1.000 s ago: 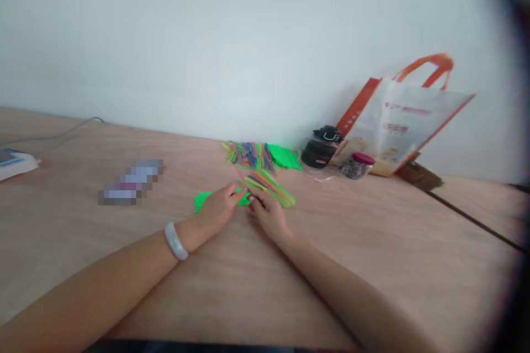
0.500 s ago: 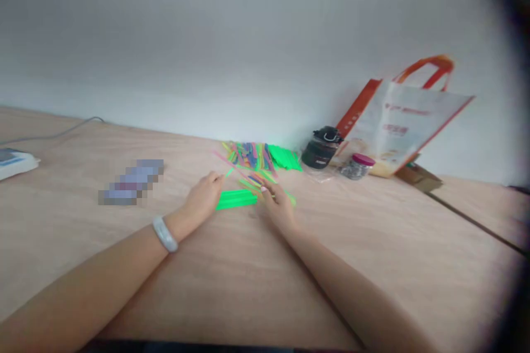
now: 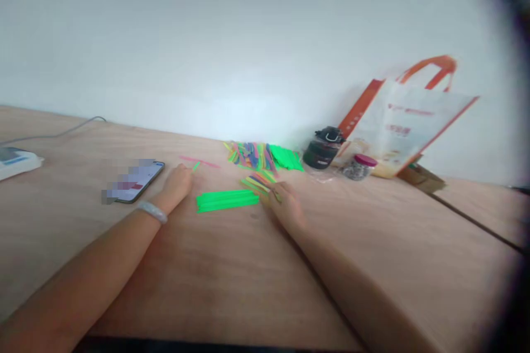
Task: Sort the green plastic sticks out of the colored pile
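Note:
My left hand [image 3: 179, 183], with a pale bangle at the wrist, is closed on thin strips; a short green end and a pink strip [image 3: 207, 161] show beyond its fingers. To its right a neat bundle of green strips [image 3: 227, 200] lies on the table. My right hand [image 3: 284, 198] is closed around the near end of a small fan of mixed-colour strips [image 3: 256, 182]. Behind it lie a pile of multicoloured strips [image 3: 250, 155] and a stack of green strips [image 3: 286, 158].
A phone [image 3: 143, 182] lies left of my left hand. Farther left are a white device [image 3: 19, 162] and a cable [image 3: 62, 135]. At the back right stand a dark bottle [image 3: 322, 149], a red-lidded jar [image 3: 359, 167] and a white-and-orange bag [image 3: 408, 127].
My left hand has moved left towards the phone, taking the pink and green strips along. More of the green bundle is uncovered. My right hand has shifted slightly right.

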`<state>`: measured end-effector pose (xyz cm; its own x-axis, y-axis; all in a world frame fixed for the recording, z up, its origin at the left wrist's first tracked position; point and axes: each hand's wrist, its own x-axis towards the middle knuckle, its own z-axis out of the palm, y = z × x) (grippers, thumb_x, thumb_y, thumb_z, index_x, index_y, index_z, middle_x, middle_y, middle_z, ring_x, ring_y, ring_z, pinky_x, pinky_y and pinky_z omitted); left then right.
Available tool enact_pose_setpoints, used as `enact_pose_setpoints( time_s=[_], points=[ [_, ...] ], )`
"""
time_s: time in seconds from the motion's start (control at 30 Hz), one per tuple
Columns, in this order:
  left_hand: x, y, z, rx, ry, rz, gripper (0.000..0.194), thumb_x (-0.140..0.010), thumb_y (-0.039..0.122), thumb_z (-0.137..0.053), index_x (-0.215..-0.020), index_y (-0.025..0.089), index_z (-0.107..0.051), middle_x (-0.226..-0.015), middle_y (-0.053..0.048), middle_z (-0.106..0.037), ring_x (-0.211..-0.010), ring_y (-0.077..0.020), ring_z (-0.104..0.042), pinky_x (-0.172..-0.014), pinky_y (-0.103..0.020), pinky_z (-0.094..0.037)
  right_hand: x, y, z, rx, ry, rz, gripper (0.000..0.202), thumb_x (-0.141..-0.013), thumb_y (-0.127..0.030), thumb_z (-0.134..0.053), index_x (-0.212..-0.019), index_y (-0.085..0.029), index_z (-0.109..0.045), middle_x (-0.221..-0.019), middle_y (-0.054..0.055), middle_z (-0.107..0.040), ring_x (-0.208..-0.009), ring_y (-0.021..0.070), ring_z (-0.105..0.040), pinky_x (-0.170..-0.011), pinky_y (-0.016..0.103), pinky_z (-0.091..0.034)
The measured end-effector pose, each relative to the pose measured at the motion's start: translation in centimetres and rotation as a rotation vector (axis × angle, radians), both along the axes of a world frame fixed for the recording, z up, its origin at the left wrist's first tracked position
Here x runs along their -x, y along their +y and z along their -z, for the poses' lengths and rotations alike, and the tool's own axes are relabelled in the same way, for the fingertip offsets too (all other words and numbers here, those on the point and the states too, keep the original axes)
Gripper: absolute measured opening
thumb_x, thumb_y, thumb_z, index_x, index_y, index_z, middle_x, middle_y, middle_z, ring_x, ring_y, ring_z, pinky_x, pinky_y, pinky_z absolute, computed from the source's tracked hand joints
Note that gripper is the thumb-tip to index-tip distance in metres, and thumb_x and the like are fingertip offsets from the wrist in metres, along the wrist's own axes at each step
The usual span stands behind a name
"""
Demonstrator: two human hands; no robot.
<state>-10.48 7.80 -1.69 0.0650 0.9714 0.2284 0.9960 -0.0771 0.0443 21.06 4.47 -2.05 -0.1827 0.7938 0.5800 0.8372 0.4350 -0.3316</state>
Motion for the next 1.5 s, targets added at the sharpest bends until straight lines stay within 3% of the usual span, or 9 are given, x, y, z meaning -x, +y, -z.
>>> enact_pose_setpoints(
  time_s=[0.1, 0.2, 0.3, 0.4, 0.47, 0.7, 1.07, 1.27, 1.5],
  points=[
    [-0.2, -0.2, 0.0, -0.018, 0.006, -0.001, 0.03, -0.086, 0.015, -0.038, -0.101, 0.01, -0.063, -0.097, -0.015, -0.061, -0.091, -0.0238, -0.057, -0.082, -0.034, -0.044, -0.3, -0.2, 0.0, 0.005, -0.158, 0.018, 0.024, -0.087, -0.028, -0.044, -0.089, -0.02, -0.067, -0.09, 0.009, -0.061, -0.09, 0.0207, -0.053, -0.081, 0.034, -0.044],
    [-1.3, -1.0, -0.1, -0.144, -0.032, 0.07, 0.029, -0.088, 0.02, -0.04, -0.108, 0.012, -0.06, -0.104, -0.014, -0.058, -0.097, -0.0242, -0.054, -0.086, -0.036, -0.043, -0.3, -0.4, 0.2, -0.005, -0.253, 0.007, 0.021, -0.087, -0.028, -0.046, -0.086, -0.021, -0.066, -0.091, 0.008, -0.061, -0.09, 0.0204, -0.052, -0.082, 0.034, -0.043],
    [-3.7, -2.4, -0.2, -0.244, -0.137, 0.318, 0.026, -0.09, 0.024, -0.042, -0.108, 0.017, -0.06, -0.104, -0.009, -0.057, -0.098, -0.0207, -0.052, -0.089, -0.034, -0.042, -0.1, -0.5, 0.5, -0.015, -0.31, -0.001, 0.02, -0.086, -0.026, -0.047, -0.085, -0.021, -0.065, -0.091, 0.008, -0.061, -0.089, 0.0202, -0.052, -0.079, 0.033, -0.043],
    [-6.7, -4.1, -0.2, -0.235, -0.152, 0.625, 0.026, -0.091, 0.028, -0.045, -0.109, 0.019, -0.06, -0.102, -0.007, -0.058, -0.096, -0.0194, -0.051, -0.087, -0.033, -0.043, -0.2, -0.6, 0.6, -0.011, -0.34, -0.002, 0.018, -0.084, -0.024, -0.048, -0.085, -0.02, -0.065, -0.09, 0.008, -0.06, -0.086, 0.0204, -0.052, -0.074, 0.032, -0.042],
    [-8.2, -5.0, -0.1, -0.223, -0.11, 0.686, 0.024, -0.089, 0.029, -0.048, -0.108, 0.019, -0.062, -0.104, -0.007, -0.057, -0.097, -0.0208, -0.05, -0.086, -0.035, -0.043, -0.2, -0.6, 0.6, -0.015, -0.346, 0.011, 0.017, -0.083, -0.023, -0.048, -0.083, -0.019, -0.064, -0.089, 0.008, -0.06, -0.085, 0.0209, -0.052, -0.073, 0.032, -0.042],
    [-9.2, -5.8, 0.0, -0.171, -0.029, 0.682, 0.016, -0.088, 0.025, -0.052, -0.094, 0.017, -0.064, -0.096, -0.007, -0.057, -0.095, -0.0205, -0.05, -0.083, -0.033, -0.043, -0.1, -0.4, 0.4, -0.011, -0.297, 0.057, 0.015, -0.083, -0.021, -0.046, -0.079, -0.02, -0.06, -0.084, 0.007, -0.06, -0.083, 0.0208, -0.053, -0.072, 0.032, -0.041],
    [-9.5, -6.1, -0.2, -0.169, -0.074, 0.65, 0.015, -0.086, 0.028, -0.055, -0.093, 0.016, -0.061, -0.1, -0.007, -0.055, -0.096, -0.0202, -0.05, -0.084, -0.033, -0.044, 0.1, -0.3, 0.5, 0.059, -0.105, 0.081, 0.017, -0.082, -0.018, -0.04, -0.084, -0.02, -0.057, -0.084, 0.007, -0.061, -0.082, 0.0201, -0.055, -0.072, 0.032, -0.042],
    [-10.4, -6.1, -0.3, -0.138, -0.075, 0.672, 0.017, -0.087, 0.03, -0.053, -0.09, 0.017, -0.063, -0.096, -0.006, -0.056, -0.093, -0.02, -0.05, -0.082, -0.033, -0.044, 0.7, -0.4, 0.7, 0.111, 0.08, 0.03, 0.021, -0.085, -0.021, -0.037, -0.094, -0.02, -0.055, -0.088, 0.005, -0.063, -0.079, 0.0185, -0.058, -0.069, 0.031, -0.044],
    [-11.1, -6.2, -0.2, -0.126, -0.053, 0.685, 0.016, -0.089, 0.027, -0.05, -0.087, 0.016, -0.062, -0.094, -0.007, -0.058, -0.094, -0.0208, -0.052, -0.081, -0.033, -0.045, 1.1, -0.7, 0.6, 0.106, 0.182, -0.094, 0.024, -0.082, -0.028, -0.046, -0.098, -0.02, -0.061, -0.093, 0.006, -0.065, -0.08, 0.0186, -0.059, -0.073, 0.033, -0.047]
  ],
)
